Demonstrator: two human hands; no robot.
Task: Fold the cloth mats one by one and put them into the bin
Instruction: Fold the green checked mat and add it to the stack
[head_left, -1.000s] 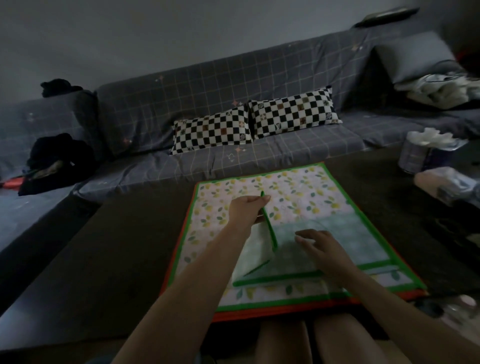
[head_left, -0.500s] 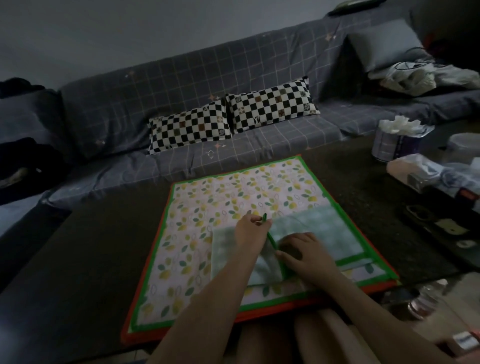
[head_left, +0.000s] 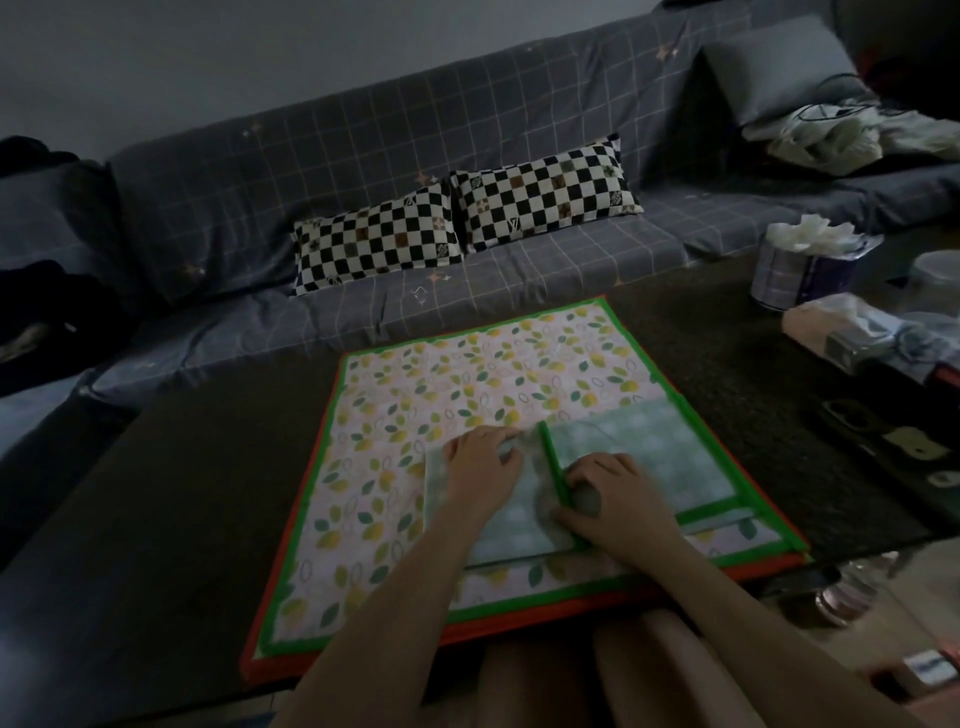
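Head view: pale-green folded mat (head_left: 644, 452), green-edged, on stack.

**No readable text**

No words, labels or numbers can be read. The two checkered pillows (head_left: 462, 218), well beyond the fingers (head_left: 506, 447), carry small monogram-like marks in some squares, too blurred to make out.

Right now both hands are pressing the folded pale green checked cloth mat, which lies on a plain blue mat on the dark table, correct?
One error: the folded pale green checked cloth mat lies on a leaf-and-lemon printed mat with green border, not plain blue. The head view shows it. The left hand and right hand do press it, on the dark table.
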